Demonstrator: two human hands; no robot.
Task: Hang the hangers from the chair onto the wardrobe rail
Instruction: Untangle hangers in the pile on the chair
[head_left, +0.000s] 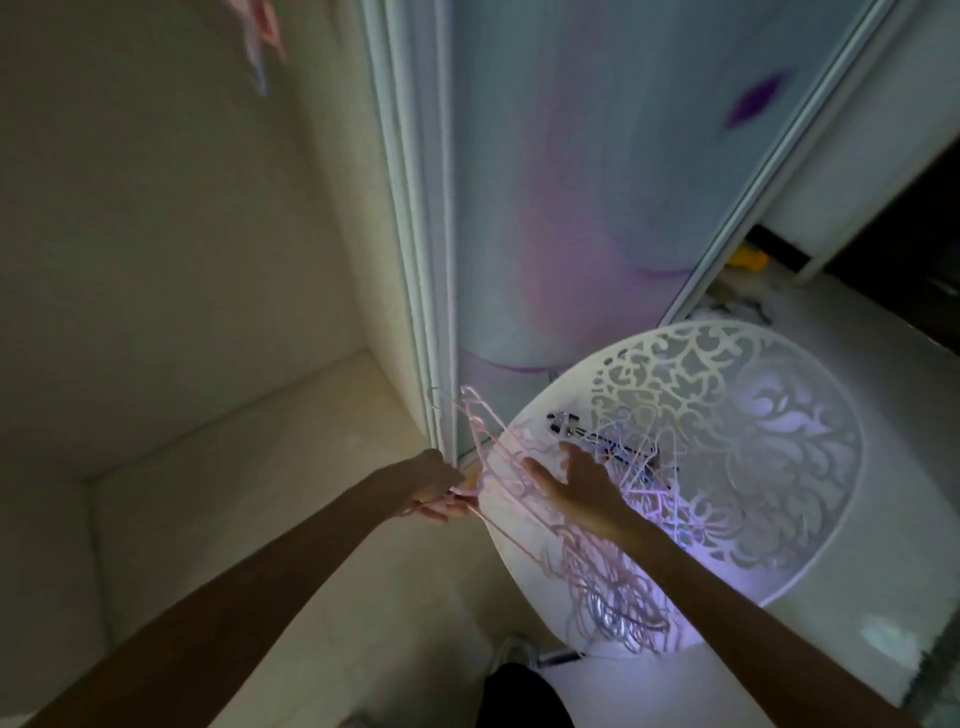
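The hangers (597, 571) are thin pink wire – a tangled pile on the round white chair (810, 519). The left hand (441, 493) pinches several of them, lifted off the chair's edge. The right hand (576, 483) hovers over the pile – fingers spread.

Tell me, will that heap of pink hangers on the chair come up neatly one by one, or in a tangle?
Probably in a tangle: the pink hangers lie crisscrossed, hooks and loops interlocked. They look thin and light, so a bunch should lift easily, as the left hand shows. They could slide off the smooth white chair if tugged.
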